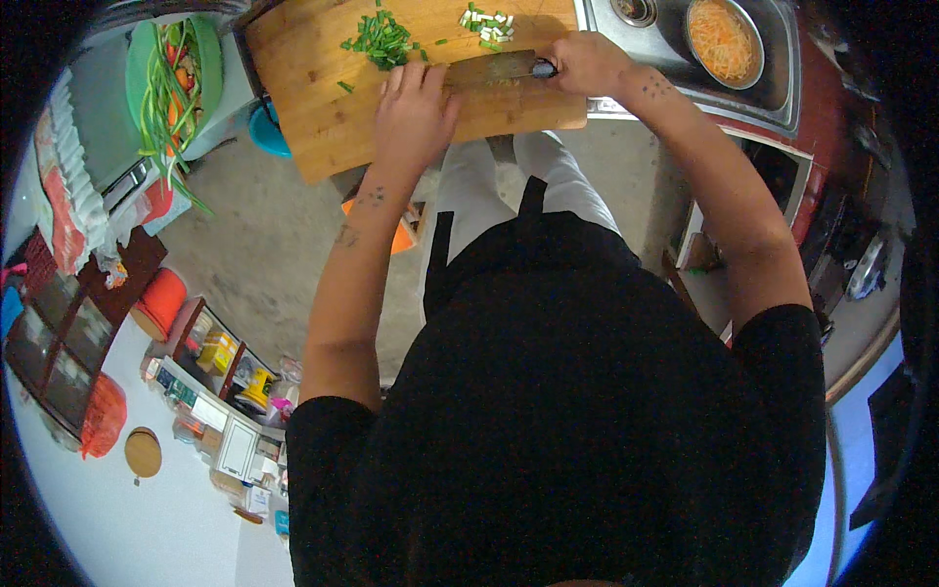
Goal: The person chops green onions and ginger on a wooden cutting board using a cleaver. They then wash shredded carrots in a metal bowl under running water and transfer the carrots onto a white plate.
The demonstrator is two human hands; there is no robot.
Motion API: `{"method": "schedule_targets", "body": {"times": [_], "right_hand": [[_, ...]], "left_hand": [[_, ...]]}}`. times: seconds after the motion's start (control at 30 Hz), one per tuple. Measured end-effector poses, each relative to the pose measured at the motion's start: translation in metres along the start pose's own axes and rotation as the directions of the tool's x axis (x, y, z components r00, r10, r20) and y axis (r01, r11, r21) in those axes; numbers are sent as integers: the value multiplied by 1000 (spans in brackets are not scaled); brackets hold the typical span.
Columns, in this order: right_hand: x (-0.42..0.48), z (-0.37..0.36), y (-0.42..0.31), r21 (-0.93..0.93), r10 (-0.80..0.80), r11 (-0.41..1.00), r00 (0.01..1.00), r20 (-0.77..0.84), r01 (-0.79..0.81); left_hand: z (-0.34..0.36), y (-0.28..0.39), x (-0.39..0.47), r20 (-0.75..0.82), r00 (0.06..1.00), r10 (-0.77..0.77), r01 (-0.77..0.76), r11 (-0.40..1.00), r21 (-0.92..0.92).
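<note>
My right hand point(576, 64) is closed around the dark handle of a kitchen knife point(493, 67), whose broad blade lies across a wooden cutting board point(323, 117). At the blade's far end is my left hand point(417, 99), palm down, with its fingertips by the chopped green onion tops point(380, 42); whether they press on the blade or on a piece under it cannot be told. Chopped white onion stems point(488, 26) form a smaller pile beyond the knife. A few loose green pieces lie on the board.
Right of the board, a metal bowl of shredded vegetables point(722, 44) stands in a steel sink point(660, 55). At the left, a green basin point(138, 81) holds long green onions and carrots. A teal basin point(268, 132) sits low beside the board's left edge.
</note>
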State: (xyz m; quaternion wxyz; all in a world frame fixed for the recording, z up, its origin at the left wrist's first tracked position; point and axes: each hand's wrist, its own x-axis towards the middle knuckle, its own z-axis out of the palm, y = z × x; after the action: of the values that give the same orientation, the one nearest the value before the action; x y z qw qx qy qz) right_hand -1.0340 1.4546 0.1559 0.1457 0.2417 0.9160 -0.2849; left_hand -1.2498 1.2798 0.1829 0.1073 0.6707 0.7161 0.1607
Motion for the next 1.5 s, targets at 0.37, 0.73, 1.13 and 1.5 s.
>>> {"method": "schedule_targets", "body": {"times": [0.37, 0.73, 1.13, 1.5], "right_hand": [[-40, 7, -41, -108, 40, 994, 997, 60, -33], [-18, 7, -19, -220, 171, 964, 981, 92, -147], [-11, -11, -21, -212, 75, 975, 995, 72, -59], [0, -13, -20, -226, 19, 974, 998, 52, -6]], "left_hand": [[18, 3, 5, 365, 922, 128, -203, 963, 175], [53, -2, 5, 293, 938, 184, -249, 946, 205], [53, 1, 11, 414, 909, 43, -129, 975, 182], [48, -7, 4, 202, 974, 104, -128, 986, 107]]}}
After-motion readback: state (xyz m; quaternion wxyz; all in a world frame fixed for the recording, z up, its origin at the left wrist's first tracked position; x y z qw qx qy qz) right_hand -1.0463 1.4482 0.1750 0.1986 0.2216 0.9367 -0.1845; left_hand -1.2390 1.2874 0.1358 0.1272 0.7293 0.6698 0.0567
